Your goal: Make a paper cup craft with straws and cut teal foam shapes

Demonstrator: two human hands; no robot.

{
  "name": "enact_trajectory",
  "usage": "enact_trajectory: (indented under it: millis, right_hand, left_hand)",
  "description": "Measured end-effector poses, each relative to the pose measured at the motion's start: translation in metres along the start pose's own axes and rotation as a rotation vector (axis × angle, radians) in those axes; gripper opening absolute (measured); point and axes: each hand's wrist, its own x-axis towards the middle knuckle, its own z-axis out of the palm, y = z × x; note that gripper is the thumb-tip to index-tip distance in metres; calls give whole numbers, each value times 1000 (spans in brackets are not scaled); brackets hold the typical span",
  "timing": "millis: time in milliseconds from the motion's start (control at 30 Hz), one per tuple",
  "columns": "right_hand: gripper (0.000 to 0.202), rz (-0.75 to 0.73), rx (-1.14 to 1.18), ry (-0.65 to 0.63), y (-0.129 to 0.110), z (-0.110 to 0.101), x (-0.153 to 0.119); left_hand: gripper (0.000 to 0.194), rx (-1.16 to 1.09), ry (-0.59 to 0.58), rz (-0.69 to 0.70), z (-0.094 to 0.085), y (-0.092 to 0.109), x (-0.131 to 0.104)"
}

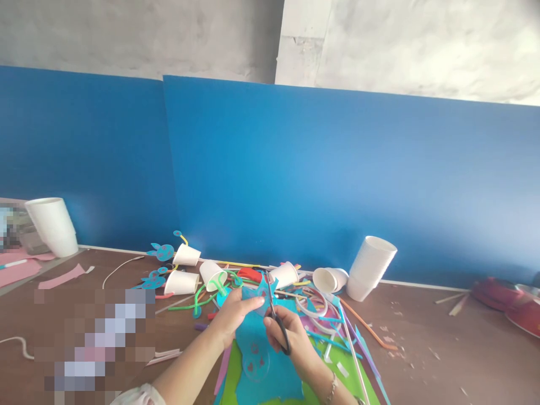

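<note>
My left hand (pixel 236 313) pinches a small piece of blue paper (pixel 250 293) with red marks. In my right hand (pixel 291 336) are black-handled scissors (pixel 280 332), their blades pointing up and lying against the piece's right side. Below both hands lies a larger blue sheet (pixel 274 368) with a drawn rabbit-like outline, on top of green paper (pixel 343 357). White paper cups (pixel 213 274) lie tipped over behind my hands, among coloured pipe cleaners. Two blue rabbit cut-outs (pixel 162 252) rest near the cups at the left.
A stack of white cups (pixel 371 269) stands at the right, another stack (pixel 54 226) at the far left. Pink paper (pixel 62 278) lies on the brown table (pixel 422 360). Red objects (pixel 498 295) sit at the far right. A blue partition (pixel 337 180) rises behind.
</note>
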Motion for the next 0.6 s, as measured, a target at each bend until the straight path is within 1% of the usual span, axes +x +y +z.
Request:
enact_trajectory:
  millis: [267, 600]
  right_hand:
    - [38, -5, -6, -26, -2, -1, 0]
    - [36, -13, -15, 0, -5, 2, -1]
  left_hand:
    - [19, -14, 2, -17, 1, 0, -2]
    - [18, -21, 31, 11, 0, 1, -1]
